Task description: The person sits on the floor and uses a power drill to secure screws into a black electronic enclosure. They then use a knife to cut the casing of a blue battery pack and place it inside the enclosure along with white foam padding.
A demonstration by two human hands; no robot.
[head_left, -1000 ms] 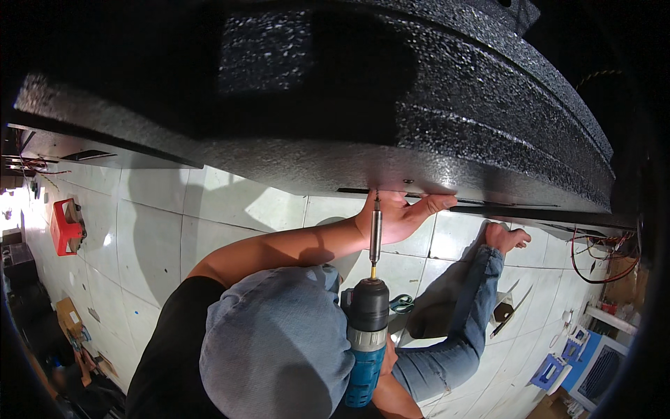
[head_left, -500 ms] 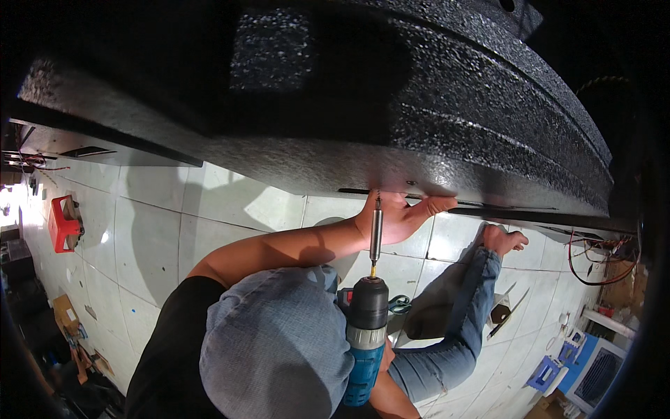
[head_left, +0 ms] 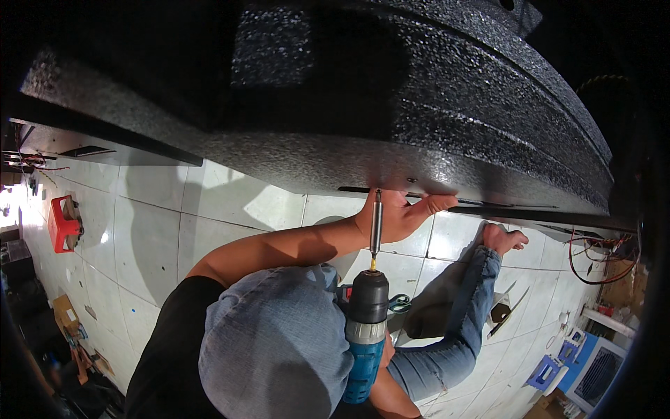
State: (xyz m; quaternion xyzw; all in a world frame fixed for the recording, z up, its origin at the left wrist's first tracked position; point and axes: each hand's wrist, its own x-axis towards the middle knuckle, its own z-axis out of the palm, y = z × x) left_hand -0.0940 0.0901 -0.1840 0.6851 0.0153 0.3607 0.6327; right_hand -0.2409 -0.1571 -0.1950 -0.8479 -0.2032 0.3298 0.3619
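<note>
A large black textured panel (head_left: pixel 300 157) spans the upper view, with a narrow slot along its lower edge. My left hand (head_left: pixel 387 218) is at that edge, thumb laid along the panel and fingers curled, their tips partly hidden. My right hand (head_left: pixel 386 351) grips a teal and black cordless drill (head_left: pixel 366 356), which covers most of its fingers. From the chuck a long silver driver bit (head_left: pixel 377 223) points away from me, its tip at the panel's edge beside my left hand. I cannot make out what is at the tip.
My bent denim knee (head_left: pixel 276 342) fills the lower middle. Green-handled scissors (head_left: pixel 399 303) lie on the tiled floor (head_left: pixel 153 230) beside the drill. A red stool (head_left: pixel 64 223) stands at left. Loose wires (head_left: pixel 593 279) hang at right, near a blue case (head_left: pixel 593 370).
The drill and its bit have moved slightly forward to the panel's edge. A thin dark spiral length at the bit's tip no longer shows. My left hand stays put.
</note>
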